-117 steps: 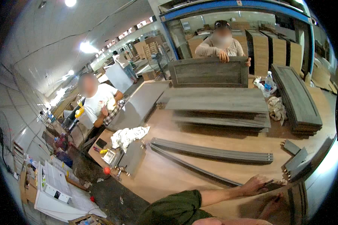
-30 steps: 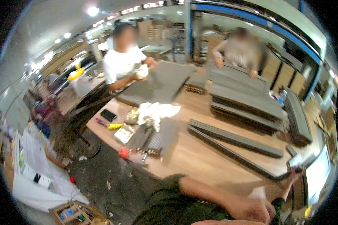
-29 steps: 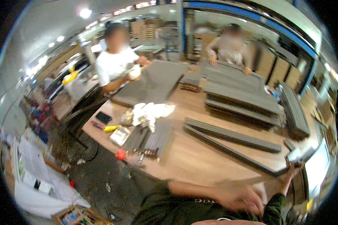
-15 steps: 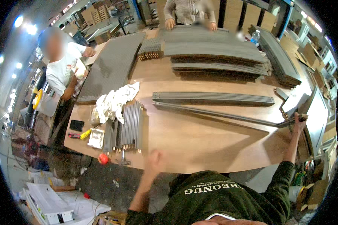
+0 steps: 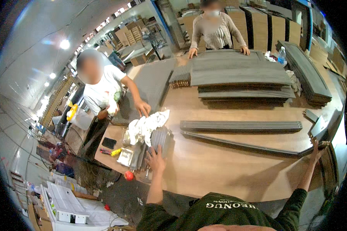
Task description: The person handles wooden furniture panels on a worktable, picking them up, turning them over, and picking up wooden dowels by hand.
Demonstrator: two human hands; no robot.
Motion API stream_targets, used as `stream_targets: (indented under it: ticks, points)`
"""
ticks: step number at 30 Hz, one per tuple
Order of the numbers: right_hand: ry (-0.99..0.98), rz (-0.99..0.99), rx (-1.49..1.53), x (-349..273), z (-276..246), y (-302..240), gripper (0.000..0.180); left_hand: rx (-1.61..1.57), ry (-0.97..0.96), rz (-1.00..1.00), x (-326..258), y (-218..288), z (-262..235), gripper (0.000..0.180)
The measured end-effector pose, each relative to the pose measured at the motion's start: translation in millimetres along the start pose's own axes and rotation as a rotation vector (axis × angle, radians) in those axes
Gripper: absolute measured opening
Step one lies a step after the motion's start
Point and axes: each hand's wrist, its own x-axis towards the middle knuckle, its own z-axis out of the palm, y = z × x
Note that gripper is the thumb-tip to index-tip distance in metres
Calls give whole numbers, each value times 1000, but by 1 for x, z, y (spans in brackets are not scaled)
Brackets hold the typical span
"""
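My left hand point(image 5: 157, 159) is open, fingers spread over the near end of a bundle of grey strips point(image 5: 160, 139) at the table's left front. Whether the fingertips touch the strips, I cannot tell. At the right edge of the table my right hand point(image 5: 316, 152) is closed around the right end of a long, thin grey strip point(image 5: 241, 143). That strip slants across the table, its far end near a stack of similar grey strips point(image 5: 241, 126). The fingers partly hide the gripped end.
A co-worker on the left reaches toward a white cloth point(image 5: 146, 127); another stands behind stacked grey panels point(image 5: 239, 69). A black box point(image 5: 109, 143), a yellow-handled tool point(image 5: 115, 152) and a red ball-like object point(image 5: 129, 175) lie at the left front. A plastic bottle point(image 5: 282, 56) stands at the back.
My left hand has moved forward from the table's front edge to the strip bundle, its fingers now spread. The left co-worker's arm now reaches to the cloth. The view has shifted.
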Motion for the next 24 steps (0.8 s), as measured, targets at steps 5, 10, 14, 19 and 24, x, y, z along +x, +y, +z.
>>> stream_targets:
  ticks: [5,10,14,19,24]
  points:
    - [291,-470,-486,-1,14,2,66,-54,71,71,9,-5,8,70]
    - [133,-143,-222,-6,22,-1,74,11,357,261,0,-9,31,49]
    - [95,-82,-158,-1,15,-1,80,-91,351,284,-15,10,27,42]
    - [7,29,-86,11,21,-8,89,-72,442,272,-38,17,30,41]
    - [-39,61,-162,8,5,-32,85,-183,480,88,-18,-6,35,31]
